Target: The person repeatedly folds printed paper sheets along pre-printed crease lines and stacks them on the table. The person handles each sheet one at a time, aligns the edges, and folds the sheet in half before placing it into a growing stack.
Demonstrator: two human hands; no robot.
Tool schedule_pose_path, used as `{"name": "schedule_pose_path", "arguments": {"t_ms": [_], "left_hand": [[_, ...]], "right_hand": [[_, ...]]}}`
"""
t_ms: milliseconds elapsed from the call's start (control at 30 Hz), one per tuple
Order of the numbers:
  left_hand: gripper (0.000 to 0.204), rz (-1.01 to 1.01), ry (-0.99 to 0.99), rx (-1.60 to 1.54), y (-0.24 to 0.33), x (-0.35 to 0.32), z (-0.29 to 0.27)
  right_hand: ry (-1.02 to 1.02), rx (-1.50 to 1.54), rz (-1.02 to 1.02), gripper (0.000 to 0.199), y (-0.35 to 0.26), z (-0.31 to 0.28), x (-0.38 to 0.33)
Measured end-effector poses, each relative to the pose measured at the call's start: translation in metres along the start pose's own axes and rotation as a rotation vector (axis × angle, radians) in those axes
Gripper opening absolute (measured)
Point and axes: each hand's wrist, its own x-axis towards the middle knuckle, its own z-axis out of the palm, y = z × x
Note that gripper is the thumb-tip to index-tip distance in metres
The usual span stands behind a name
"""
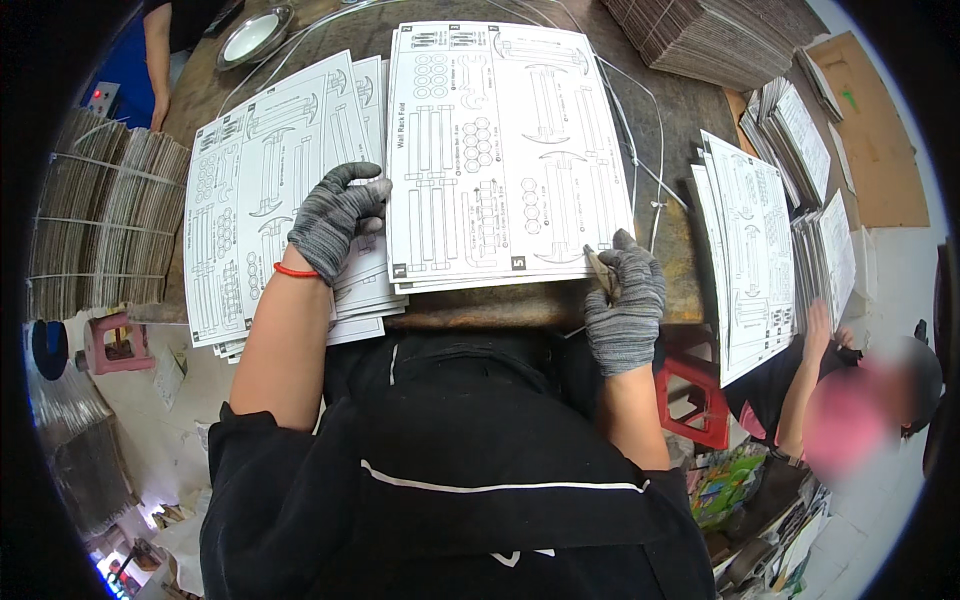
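Apparent step: positioning the printed panel [510,140]. Left hand [333,220] curls fingers at its edge, grasp indeterminate; right hand [628,305] clasps a tan object [600,270]. Next move likely requires level support.

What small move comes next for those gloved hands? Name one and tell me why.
Probably a gentle inward nudge to square the central printed sheets: the left hand is at their left edge, the right hand is at their lower-right corner, and their lower edges don't quite line up.
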Motion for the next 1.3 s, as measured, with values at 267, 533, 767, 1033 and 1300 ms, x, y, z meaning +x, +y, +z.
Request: {"name": "schedule_pose_path", "arguments": {"t_ms": [267, 533, 767, 1033, 1300], "left_hand": [[0.046, 0.031, -0.072, 0.085, 0.001, -0.015, -0.004], [0.047, 0.273, 0.329, 0.268, -0.024, -0.010, -0.198], [0.054, 0.007, 0.472, 0.527, -0.047, -0.048, -0.300], [0.054, 0.559, 0.379, 0.451, -0.002, -0.019, -0.155], [0.058, 0.876, -0.018, 1.191, 0.043, 0.035, 0.049]], "right_hand": [[-0.048, 0.029, -0.112, 0.043, -0.024, 0.004, -0.009], [-0.041, 0.039, -0.109, 0.039, -0.020, 0.015, -0.006], [-0.007, 0.118, -0.306, 0.038, -0.043, 0.036, -0.010], [-0.025, 0.145, -0.309, 0.040, -0.052, 0.058, -0.009], [-0.078, 0.165, -0.258, 0.038, -0.048, 0.058, 0.004]]}}
